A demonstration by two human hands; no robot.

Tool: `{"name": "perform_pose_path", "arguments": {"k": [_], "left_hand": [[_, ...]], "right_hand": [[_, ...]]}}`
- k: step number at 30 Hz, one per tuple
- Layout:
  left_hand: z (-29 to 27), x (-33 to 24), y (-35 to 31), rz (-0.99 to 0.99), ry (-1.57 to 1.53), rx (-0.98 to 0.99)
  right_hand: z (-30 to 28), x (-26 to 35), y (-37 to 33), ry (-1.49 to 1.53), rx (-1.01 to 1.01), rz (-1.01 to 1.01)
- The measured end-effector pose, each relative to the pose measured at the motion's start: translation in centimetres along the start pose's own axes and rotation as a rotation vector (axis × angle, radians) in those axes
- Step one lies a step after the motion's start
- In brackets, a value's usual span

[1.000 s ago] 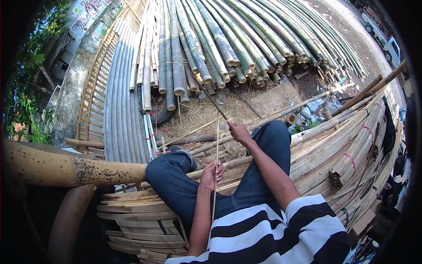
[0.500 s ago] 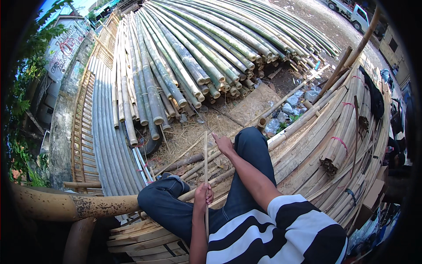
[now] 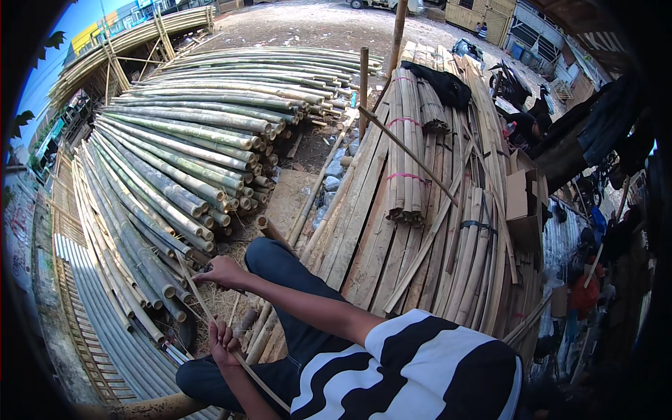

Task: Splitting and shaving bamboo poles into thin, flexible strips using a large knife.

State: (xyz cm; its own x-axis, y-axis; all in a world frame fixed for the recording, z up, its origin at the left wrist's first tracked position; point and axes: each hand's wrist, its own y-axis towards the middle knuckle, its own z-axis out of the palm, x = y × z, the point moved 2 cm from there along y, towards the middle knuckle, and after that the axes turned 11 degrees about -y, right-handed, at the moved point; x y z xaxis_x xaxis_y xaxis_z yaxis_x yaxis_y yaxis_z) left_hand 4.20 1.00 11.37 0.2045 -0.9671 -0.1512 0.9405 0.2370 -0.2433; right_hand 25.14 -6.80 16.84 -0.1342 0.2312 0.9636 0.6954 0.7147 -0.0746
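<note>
The left hand point(image 3: 224, 344) has its fingers curled loosely round a thin bamboo strip point(image 3: 266, 386), which slants right through the grip: one end out past the knuckles, the other down by the striped shirt point(image 3: 420, 371). Right hand point(image 3: 220, 271) is bent in, just beside the strip's upper stretch; honestly can't tell what it's gripping. Bamboo poles point(image 3: 175, 185) lie beyond.

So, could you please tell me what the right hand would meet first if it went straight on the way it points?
The right hand would probably meet the thin bamboo strip first, just to its left, then the stacked bamboo poles beyond, though depth is unclear.
</note>
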Motion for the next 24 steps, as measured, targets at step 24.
{"name": "perform_pose_path", "arguments": {"k": [24], "left_hand": [[17.7,6.7,-0.6,-0.061,0.045,0.191]], "right_hand": [[-14.6,17.0,-1.5,-0.008,0.093,-0.286]]}}
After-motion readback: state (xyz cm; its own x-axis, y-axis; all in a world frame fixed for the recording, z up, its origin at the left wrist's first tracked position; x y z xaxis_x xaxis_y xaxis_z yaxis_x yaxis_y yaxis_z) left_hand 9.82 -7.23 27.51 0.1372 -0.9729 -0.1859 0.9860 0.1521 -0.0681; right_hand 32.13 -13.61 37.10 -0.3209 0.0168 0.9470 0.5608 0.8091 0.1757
